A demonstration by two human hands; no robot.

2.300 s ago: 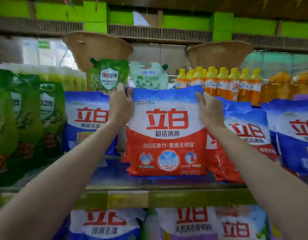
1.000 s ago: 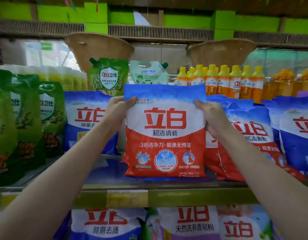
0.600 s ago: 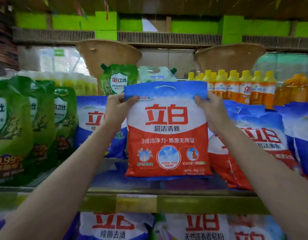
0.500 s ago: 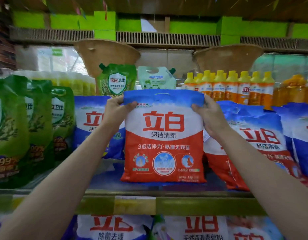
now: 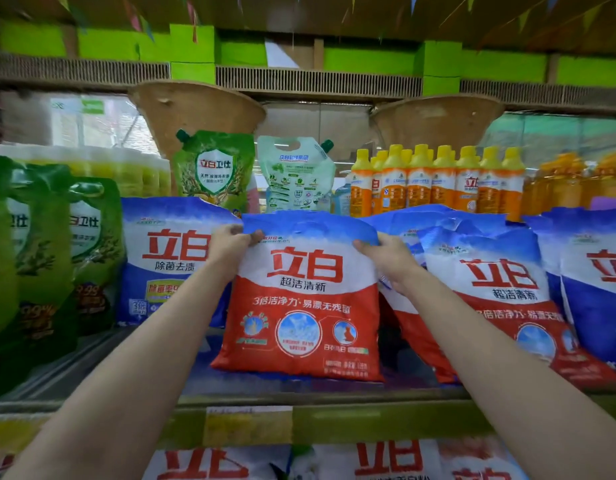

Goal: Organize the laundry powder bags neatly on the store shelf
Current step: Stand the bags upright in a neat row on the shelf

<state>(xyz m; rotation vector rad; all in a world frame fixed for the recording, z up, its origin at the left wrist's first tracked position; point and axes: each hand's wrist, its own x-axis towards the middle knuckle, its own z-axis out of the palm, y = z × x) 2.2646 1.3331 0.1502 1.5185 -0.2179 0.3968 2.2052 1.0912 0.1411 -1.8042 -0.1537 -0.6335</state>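
Observation:
A red, white and blue laundry powder bag [image 5: 306, 306] stands upright on the shelf [image 5: 334, 398], its bottom resting on the shelf board. My left hand [image 5: 230, 249] grips its top left corner and my right hand [image 5: 391, 259] grips its top right corner. To its left stands a blue and white powder bag [image 5: 168, 261]. To its right lean more red and blue powder bags [image 5: 490, 289], tilted, and further blue bags [image 5: 597, 282] at the far right.
Green detergent pouches [image 5: 46, 258] fill the shelf's left end. Behind the bags are two spouted refill pouches [image 5: 214, 169] and a row of orange bottles with yellow caps [image 5: 438, 181]. More powder bags [image 5: 386, 460] sit on the shelf below. A yellow price label [image 5: 247, 424] is on the shelf edge.
The held bag has come down from mid-air and now rests on the shelf. Both hands keep their grip on its top corners.

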